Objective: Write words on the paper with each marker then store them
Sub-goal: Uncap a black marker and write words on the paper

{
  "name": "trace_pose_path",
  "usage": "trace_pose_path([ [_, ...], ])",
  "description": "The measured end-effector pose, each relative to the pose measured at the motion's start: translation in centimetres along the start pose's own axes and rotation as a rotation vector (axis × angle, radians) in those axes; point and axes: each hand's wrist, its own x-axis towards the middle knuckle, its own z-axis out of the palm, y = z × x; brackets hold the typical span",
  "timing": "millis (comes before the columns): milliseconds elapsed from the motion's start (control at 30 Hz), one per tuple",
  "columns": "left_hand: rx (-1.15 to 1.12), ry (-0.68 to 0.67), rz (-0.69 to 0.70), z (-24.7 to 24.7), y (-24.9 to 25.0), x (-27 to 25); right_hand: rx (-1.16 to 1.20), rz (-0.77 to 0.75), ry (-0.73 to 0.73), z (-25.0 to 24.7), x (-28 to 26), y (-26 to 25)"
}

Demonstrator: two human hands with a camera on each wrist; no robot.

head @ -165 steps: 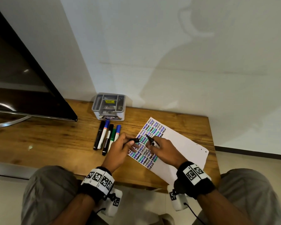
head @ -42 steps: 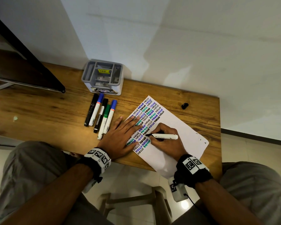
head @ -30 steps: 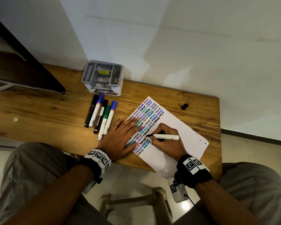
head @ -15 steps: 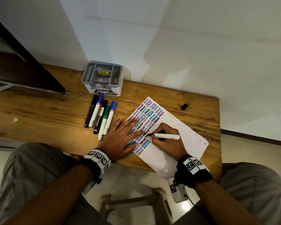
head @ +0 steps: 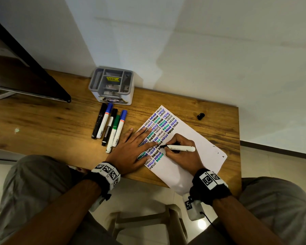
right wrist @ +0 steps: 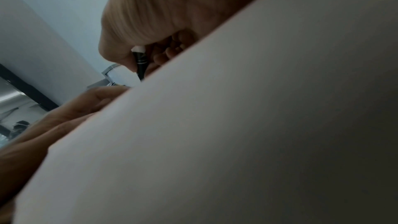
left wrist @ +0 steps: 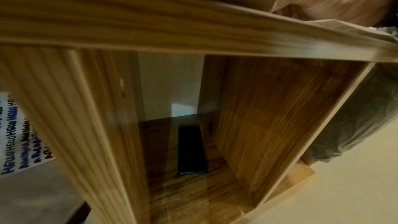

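Observation:
A white sheet of paper (head: pixel 200 147) lies slanted on the wooden desk, its left part filled with rows of "HELLO" in black, blue and teal. My right hand (head: pixel 180 152) grips a white-barrelled black marker (head: pixel 181 148) with its tip on the paper among the words. The marker's black neck (right wrist: pixel 141 64) shows between my fingers in the right wrist view. My left hand (head: pixel 136 149) lies flat with spread fingers on the paper's left edge. The marker's black cap (head: pixel 200 116) lies beyond the paper near the wall. Several capped markers (head: pixel 111 128) lie side by side left of the paper.
A grey compartmented organiser (head: pixel 111 85) stands against the wall behind the markers. A dark monitor (head: pixel 25 75) fills the far left of the desk (head: pixel 42 124). Under the desk an open shelf holds a black phone (left wrist: pixel 191 149). My knees and a stool (head: pixel 148 221) are below the front edge.
The marker tip has crept a little along the line while the right hand writes. The left hand stays flat on the paper. Earlier still, both hands pulled the cap off.

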Motion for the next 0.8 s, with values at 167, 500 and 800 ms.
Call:
trace_pose_path([
  [167, -0.003, 0.007, 0.000, 0.02, 0.01, 0.00, 0.016, 0.001, -0.002, -0.09, -0.06, -0.07],
  [500, -0.016, 0.016, 0.001, 0.04, 0.02, -0.02, 0.019, 0.014, 0.021, -0.15, 0.00, 0.08],
  [800, -0.001, 0.005, -0.006, -0.05, 0.03, -0.01, 0.014, 0.023, 0.046, -0.28, 0.00, -0.05],
])
